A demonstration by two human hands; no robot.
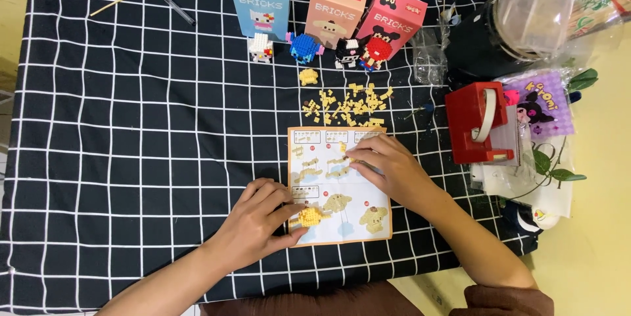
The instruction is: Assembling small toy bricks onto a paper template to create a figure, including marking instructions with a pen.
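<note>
The left hand (259, 217) lies at the lower left corner of the instruction sheet (338, 188), its fingers closed around a small yellow brick figure (309, 216) resting on the sheet; the right hand (388, 168) rests on the sheet's upper right part, fingers bent, pinching a tiny yellow piece (343, 147); just beyond the sheet lies a heap of loose yellow bricks (348, 102); farther beyond stand four finished figures (315, 49) and three boxes (328, 7) on the checked surface (131, 125); right of the sheet stands a red tape dispenser (476, 122).
</note>
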